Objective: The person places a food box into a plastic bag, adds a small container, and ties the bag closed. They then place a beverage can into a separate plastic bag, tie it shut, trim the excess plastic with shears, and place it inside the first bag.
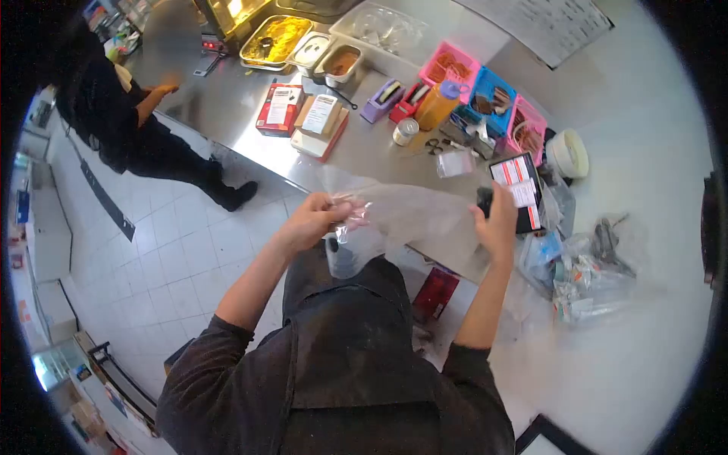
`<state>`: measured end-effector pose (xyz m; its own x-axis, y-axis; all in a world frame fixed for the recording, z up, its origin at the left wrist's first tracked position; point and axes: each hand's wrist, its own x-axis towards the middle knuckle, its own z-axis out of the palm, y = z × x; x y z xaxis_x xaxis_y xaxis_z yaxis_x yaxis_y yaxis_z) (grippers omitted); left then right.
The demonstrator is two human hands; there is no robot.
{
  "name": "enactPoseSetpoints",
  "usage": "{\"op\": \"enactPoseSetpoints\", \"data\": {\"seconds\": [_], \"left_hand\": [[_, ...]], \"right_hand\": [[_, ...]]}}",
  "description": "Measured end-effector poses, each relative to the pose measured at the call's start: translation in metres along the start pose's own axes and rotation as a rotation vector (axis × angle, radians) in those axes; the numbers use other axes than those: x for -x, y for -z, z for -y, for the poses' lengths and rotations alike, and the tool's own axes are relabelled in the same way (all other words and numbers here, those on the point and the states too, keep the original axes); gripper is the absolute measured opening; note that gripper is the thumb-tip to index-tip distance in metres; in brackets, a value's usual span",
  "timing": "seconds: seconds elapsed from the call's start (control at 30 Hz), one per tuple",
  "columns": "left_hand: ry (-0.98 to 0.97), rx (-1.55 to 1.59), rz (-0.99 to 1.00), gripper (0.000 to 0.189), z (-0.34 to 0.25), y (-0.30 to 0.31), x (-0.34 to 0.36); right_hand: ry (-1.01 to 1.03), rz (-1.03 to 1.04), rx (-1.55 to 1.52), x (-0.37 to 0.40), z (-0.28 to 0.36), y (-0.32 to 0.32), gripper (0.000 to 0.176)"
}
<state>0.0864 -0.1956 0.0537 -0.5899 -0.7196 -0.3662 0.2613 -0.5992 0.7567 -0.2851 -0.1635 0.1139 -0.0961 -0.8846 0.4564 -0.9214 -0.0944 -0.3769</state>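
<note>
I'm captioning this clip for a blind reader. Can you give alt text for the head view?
The left hand and right hand hold a clear bag stretched between them at a steel counter. Baskets, boxes and food trays sit on the counter; another person stands at far left.

Steel counter (pixel 364 152), red boxes (pixel 279 108), orange bottle (pixel 438 105), tape roll (pixel 566 154)
</note>
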Motion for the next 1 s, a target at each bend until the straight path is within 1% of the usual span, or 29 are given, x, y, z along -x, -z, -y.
{"op": "enactPoseSetpoints", "data": {"seconds": [0.03,0.07,0.1,0.17,0.2,0.23,0.3,0.33,0.43,0.47,0.57,0.6,0.67,0.7,0.73,0.83,0.87,0.93,0.97,1.0], "left_hand": [[-0.049,-0.062,-0.058,0.033,0.001,-0.012,-0.009],[-0.096,-0.12,-0.122,0.029,0.004,-0.028,-0.019],[-0.133,-0.178,-0.188,0.026,0.008,-0.043,-0.028],[-0.118,-0.093,-0.242,0.024,0.028,-0.068,-0.054],[-0.108,-0.05,-0.265,0.023,0.034,-0.075,-0.062],[-0.151,-0.08,-0.263,0.024,0.028,-0.081,-0.059],[-0.242,-0.144,-0.265,0.027,0.014,-0.092,-0.056],[-0.281,0.01,-0.321,0.027,0.025,-0.09,-0.063],[-0.262,-0.375,-0.431,0.031,0.026,-0.093,-0.068],[-0.214,-0.39,-0.454,0.031,0.027,-0.089,-0.07],[-0.085,-0.418,-0.508,0.034,0.038,-0.07,-0.076],[-0.353,-0.785,-0.573,0.038,0.044,-0.06,-0.069],[-0.42,-1.011,-0.781,0.039,0.041,-0.046,-0.044],[-0.41,-1.071,-0.901,0.037,0.039,-0.034,-0.032],[-0.402,-1.131,-1.021,0.036,0.036,-0.024,-0.027],[-0.586,-1.275,-1.076,0.034,0.036,-0.017,-0.029],[-0.491,-1.26,-1.017,0.03,0.043,-0.012,-0.034],[-0.297,-0.468,-1.017,0.026,0.063,-0.017,-0.064],[-0.207,-0.082,-0.981,0.025,0.062,-0.016,-0.083],[-0.159,0.376,-0.846,0.022,0.038,-0.022,-0.093]], "right_hand": [[0.097,-0.197,0.203,-0.005,0.03,0.004,0.029],[-0.066,-0.102,-0.034,-0.001,0.062,0.007,0.028],[-0.236,0.007,-0.264,0.013,0.091,0.006,0.03],[-0.46,0.337,-0.723,0.027,0.121,-0.01,0.036],[-0.516,0.393,-0.858,0.031,0.114,-0.026,0.037],[-0.575,0.454,-0.991,0.035,0.104,-0.044,0.039],[-0.567,0.368,-1.057,0.037,0.087,-0.06,0.036],[-0.569,0.326,-1.093,0.036,0.079,-0.067,0.034],[-0.522,0.605,-1.207,0.04,0.052,-0.086,0.028],[-0.551,0.589,-1.191,0.045,0.043,-0.097,0.017],[-0.839,0.537,-1.741,0.038,0.024,-0.108,0.009],[-1.058,0.534,-1.937,0.037,0.008,-0.112,0.01],[-1.227,0.373,-2.133,0.032,-0.011,-0.112,0.012],[-1.309,0.28,-2.225,0.029,-0.02,-0.113,0.013],[-1.211,0.23,-2.347,0.027,-0.03,-0.12,0.014],[-1.199,0.133,-2.357,0.016,-0.043,-0.121,0.013],[-1.116,0.084,-2.341,0.012,-0.048,-0.123,0.012],[-0.949,0.005,-2.297,0.002,-0.053,-0.128,0.013],[-1.013,0.072,-2.1,-0.006,-0.045,-0.134,0.013],[-1.077,0.136,-1.895,-0.009,-0.033,-0.137,0.013]]}}
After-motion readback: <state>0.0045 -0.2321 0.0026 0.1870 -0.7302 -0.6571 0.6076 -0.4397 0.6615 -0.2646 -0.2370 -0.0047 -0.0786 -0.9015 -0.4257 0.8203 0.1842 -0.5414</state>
